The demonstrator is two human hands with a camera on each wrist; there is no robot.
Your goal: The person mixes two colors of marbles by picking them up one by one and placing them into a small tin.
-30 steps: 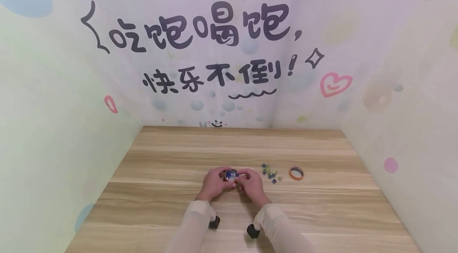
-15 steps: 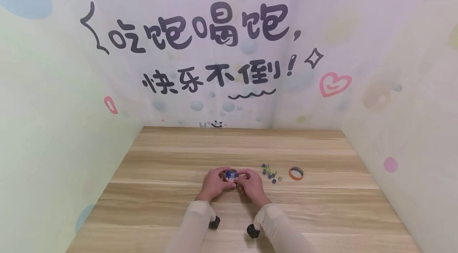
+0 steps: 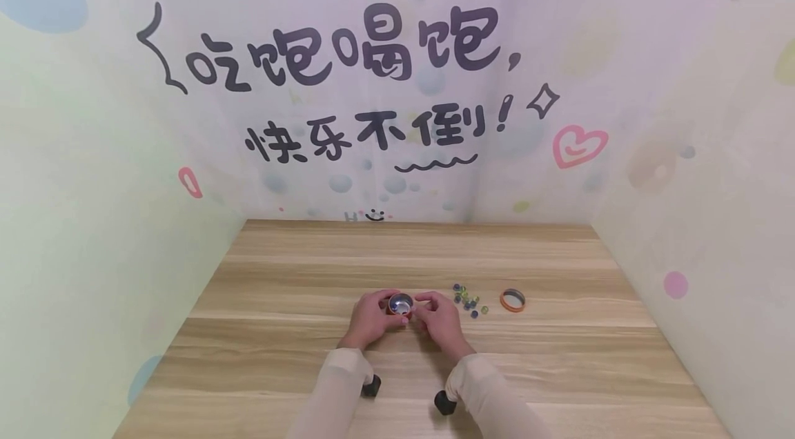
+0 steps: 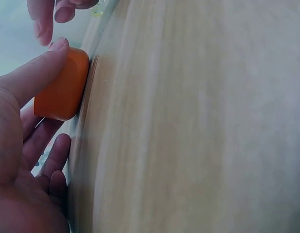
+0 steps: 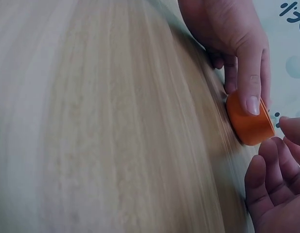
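My left hand (image 3: 369,320) grips a small round orange tin (image 4: 74,87) that stands on the table, thumb on the near side and fingers round the far side. The tin's open top faces up in the head view, with a shiny inside and dark blue showing within. My right hand (image 3: 439,323) is at the tin's right side, its fingertips close to the rim. In the right wrist view its fingers (image 5: 256,172) are loosely bent, with nothing seen between them. Several blue and yellow-green glass marbles (image 3: 475,314) lie in a loose group to the right of that hand.
An orange-rimmed round lid (image 3: 512,310) lies right of the marbles. The wooden table (image 3: 298,266) meets printed wall panels at the back and both sides. A black block (image 3: 444,402) sits under each wrist.
Earlier my right fingers held a blue marble over the tin's rim; now they have parted from it and drawn slightly right. My left hand and the loose marbles stay put.
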